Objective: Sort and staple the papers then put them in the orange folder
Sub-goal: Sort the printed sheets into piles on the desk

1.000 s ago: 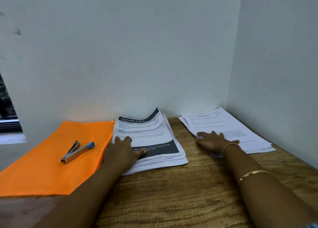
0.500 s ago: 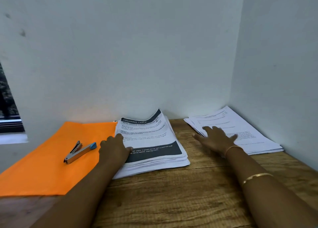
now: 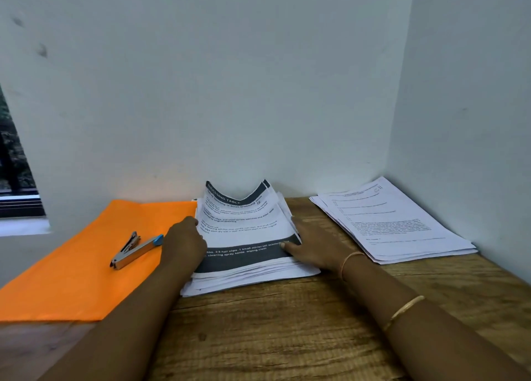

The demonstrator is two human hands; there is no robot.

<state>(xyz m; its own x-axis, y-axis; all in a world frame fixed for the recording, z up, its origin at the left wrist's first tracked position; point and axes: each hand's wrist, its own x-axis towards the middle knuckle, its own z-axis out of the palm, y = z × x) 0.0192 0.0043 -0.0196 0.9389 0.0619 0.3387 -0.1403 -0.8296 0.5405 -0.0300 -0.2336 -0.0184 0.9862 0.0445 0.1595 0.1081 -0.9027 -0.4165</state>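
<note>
While the paper stack lies on the table between both hands, long axis pointing at the wall, the right hand pinches its right edge, thumb on top, and the left hand meets the left edge, its grip hidden.

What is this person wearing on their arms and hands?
Both forearms are bare, with no sleeves in view, and neither the left hand nor the right hand wears a glove. The right arm carries two thin gold-coloured bands: a wrist bangle and a forearm bangle further up. The left arm shows no jewellery.
</note>
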